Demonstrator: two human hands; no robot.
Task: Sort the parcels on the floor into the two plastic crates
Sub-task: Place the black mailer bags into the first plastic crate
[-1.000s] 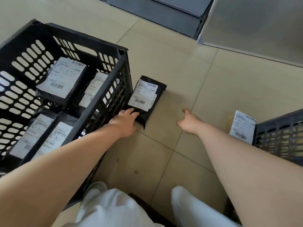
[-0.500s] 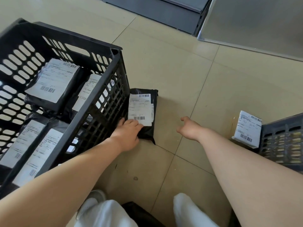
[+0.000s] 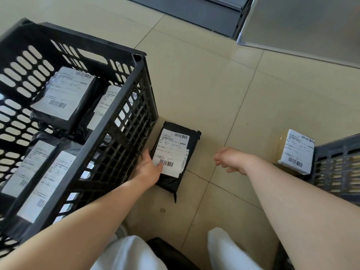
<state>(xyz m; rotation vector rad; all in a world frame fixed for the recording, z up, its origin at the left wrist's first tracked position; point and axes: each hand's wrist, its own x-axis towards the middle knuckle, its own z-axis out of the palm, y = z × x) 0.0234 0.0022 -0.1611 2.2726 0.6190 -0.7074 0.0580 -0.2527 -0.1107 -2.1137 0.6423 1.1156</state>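
A black parcel (image 3: 176, 151) with a white label lies on the tiled floor, against the right wall of the big black crate (image 3: 116, 106). My left hand (image 3: 149, 168) grips its near left edge, thumb on the label. The crate holds several black labelled parcels (image 3: 64, 94). Just right of the parcel, my right hand (image 3: 231, 159) hovers with loosely curled fingers and holds nothing. A brown box parcel (image 3: 296, 151) with a white label leans against the grey crate (image 3: 337, 164) at the right edge.
A grey panel (image 3: 302, 26) and a dark cabinet base (image 3: 194, 12) stand at the back. My legs in white trousers (image 3: 128, 254) are at the bottom, with a dark object (image 3: 171, 254) between them. Bare tiles lie between the two crates.
My left hand took hold of the black parcel, which turned and slid nearer to me along the crate wall. My right hand hardly moved.
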